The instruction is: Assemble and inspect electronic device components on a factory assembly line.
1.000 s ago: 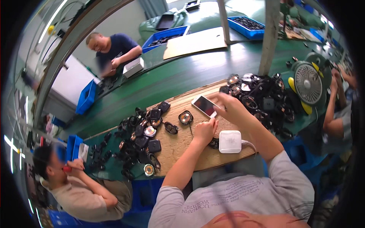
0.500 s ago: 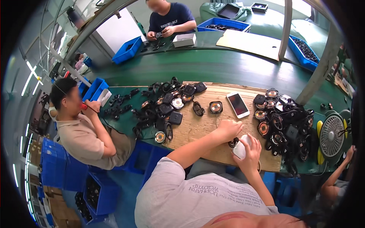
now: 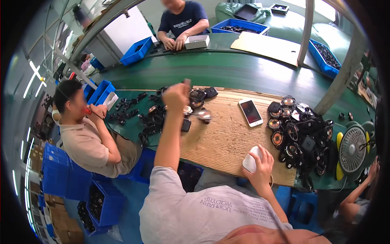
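My left hand (image 3: 176, 96) is raised over the pile on the left of the board, fingers closed. What it grips is hidden by the fist and motion blur. Beside it, a round coil device (image 3: 204, 116) with a dark rim is smeared by movement; I cannot tell whether a cord ties it to that hand. My right hand (image 3: 262, 164) holds a smooth white rounded object (image 3: 250, 160) at the board's near edge, fingers curled over its right side. A pale cord shows by the right wrist. The white-framed phone (image 3: 250, 113) lies between the hands, farther back.
Black cables and coil devices (image 3: 154, 118) heap left of the cardboard-like board (image 3: 227, 138); another pile (image 3: 294, 134) covers its right side. A fan (image 3: 352, 148) stands far right. Co-workers sit left and across the green belt (image 3: 162, 71). Blue crates (image 3: 103, 203) stand on the floor.
My left hand has swung from beside the white object up and left to the pile. The coil device and coiled cable have left the middle of the board. My right hand has shifted slightly left.
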`<state>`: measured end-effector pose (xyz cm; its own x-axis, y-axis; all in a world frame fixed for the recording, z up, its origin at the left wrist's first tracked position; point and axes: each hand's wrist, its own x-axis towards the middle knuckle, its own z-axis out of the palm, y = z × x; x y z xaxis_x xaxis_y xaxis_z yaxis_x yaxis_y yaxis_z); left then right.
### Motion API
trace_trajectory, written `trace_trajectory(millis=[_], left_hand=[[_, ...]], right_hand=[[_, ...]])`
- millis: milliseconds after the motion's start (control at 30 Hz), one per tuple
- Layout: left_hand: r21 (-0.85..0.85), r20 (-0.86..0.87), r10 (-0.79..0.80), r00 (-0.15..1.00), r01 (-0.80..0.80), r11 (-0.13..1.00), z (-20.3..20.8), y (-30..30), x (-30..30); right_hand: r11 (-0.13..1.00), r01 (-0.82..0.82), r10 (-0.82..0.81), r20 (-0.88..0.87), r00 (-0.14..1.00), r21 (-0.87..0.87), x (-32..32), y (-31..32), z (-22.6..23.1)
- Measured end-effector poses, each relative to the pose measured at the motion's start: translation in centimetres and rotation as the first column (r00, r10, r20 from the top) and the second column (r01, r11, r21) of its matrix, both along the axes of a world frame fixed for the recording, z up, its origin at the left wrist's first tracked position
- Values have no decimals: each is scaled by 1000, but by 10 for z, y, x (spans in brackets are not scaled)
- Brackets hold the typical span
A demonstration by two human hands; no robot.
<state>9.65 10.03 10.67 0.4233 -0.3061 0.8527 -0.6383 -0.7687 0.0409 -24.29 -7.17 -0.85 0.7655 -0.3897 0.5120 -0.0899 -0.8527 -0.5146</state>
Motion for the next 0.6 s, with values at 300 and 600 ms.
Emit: trace_trajectory(millis=[300, 600], left_hand=[[4, -106, 249, 963, -250, 968, -71, 98, 55], [-242, -119, -495, 861, 459, 855, -5, -46, -59]], right_hand=[[998, 8, -9, -14, 1000, -67, 1, -8, 0], [994, 43, -52, -91, 994, -104, -3, -6, 10]])
